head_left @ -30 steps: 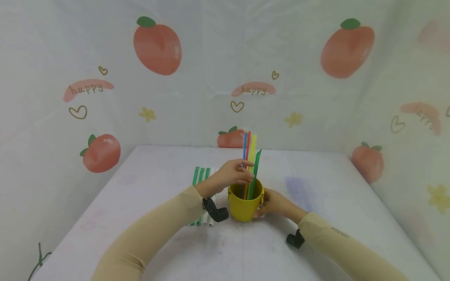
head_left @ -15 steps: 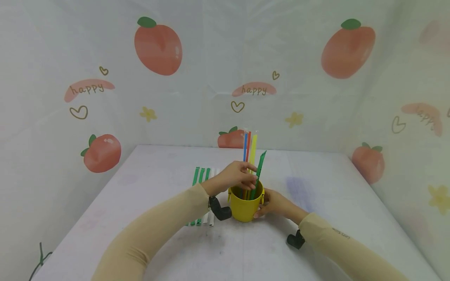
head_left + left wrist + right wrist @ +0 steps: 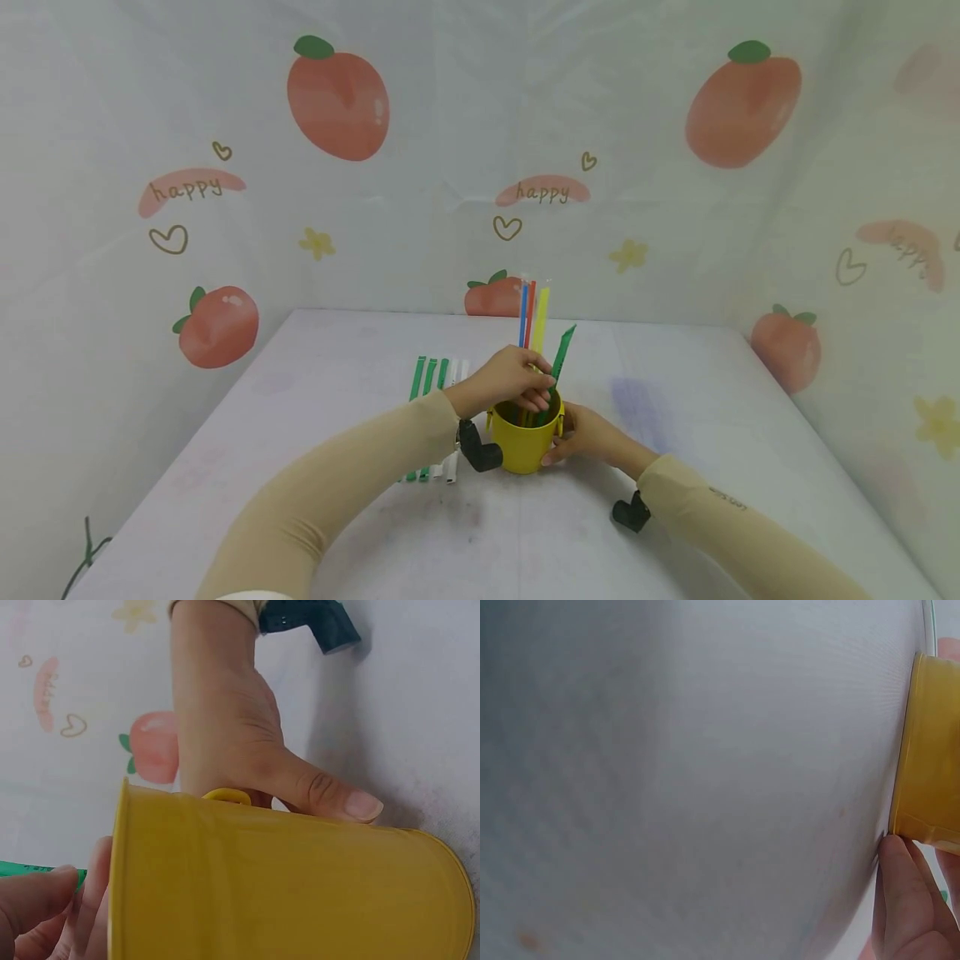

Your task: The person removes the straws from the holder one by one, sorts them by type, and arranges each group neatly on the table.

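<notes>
A small yellow bucket with side handles stands upright on the table. My left hand is over its mouth, the lower fingers inside the rim. Between thumb and fingers it pinches a green-wrapped straw, which leans right with its lower end in the bucket; the left wrist view shows the pinch on the green straw. Blue, red and yellow straws rise behind that hand, partly covered by it. My right hand holds the bucket's right side, thumb low on the wall, fingers mostly hidden behind.
Several green-wrapped straws and white-wrapped straws lie in a row left of the bucket, partly under the left forearm. A patterned white curtain hangs behind the table. A dark green cord shows at the far left.
My left hand has moved right and slightly down into the bucket's mouth. The green straw has tilted further right. The right hand and bucket have stayed in place.
</notes>
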Available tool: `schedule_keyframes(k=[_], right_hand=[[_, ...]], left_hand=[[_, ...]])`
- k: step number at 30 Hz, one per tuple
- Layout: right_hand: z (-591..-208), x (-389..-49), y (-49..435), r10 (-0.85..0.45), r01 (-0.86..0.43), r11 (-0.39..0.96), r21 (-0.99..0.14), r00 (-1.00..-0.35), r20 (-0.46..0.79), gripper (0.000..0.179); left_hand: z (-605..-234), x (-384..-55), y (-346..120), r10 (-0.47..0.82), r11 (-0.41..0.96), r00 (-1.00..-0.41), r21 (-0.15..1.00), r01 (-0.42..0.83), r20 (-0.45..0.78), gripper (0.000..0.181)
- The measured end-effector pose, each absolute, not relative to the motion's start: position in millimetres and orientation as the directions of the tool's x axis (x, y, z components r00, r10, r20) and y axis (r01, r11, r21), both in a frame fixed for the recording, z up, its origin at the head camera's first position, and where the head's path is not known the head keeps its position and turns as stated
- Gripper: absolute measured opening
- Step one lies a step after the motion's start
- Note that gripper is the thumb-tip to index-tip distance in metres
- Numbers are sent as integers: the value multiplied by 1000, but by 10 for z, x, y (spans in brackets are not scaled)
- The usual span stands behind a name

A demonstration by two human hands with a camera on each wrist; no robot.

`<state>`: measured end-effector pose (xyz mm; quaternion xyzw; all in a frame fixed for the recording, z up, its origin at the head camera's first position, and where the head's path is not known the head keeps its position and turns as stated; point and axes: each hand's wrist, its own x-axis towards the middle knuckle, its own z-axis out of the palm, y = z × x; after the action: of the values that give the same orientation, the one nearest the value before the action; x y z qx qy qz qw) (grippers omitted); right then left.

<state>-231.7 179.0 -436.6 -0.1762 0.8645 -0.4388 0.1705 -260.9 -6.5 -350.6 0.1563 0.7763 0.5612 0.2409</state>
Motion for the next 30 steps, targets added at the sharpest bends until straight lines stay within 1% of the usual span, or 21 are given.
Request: schedule_keyframes(k=[14,21,30], right_hand=[[-4360,-2311,1775,-448,-149,566,-811,-881,-152,82],[-4374,-2325,1773,-441,-126,562,-817,-882,-168,80],[-4365,-2322,1780,-434,-112,551,-827,-885,-169,75]], left_hand=[[-3535,-2588,-91,500,333,-852,943,24,-155,18],[-3529,-2552,-123,467,304,-881,950,77,-78,13],[-3469,-2574,-211,403,249,-913,953,174,61,15]])
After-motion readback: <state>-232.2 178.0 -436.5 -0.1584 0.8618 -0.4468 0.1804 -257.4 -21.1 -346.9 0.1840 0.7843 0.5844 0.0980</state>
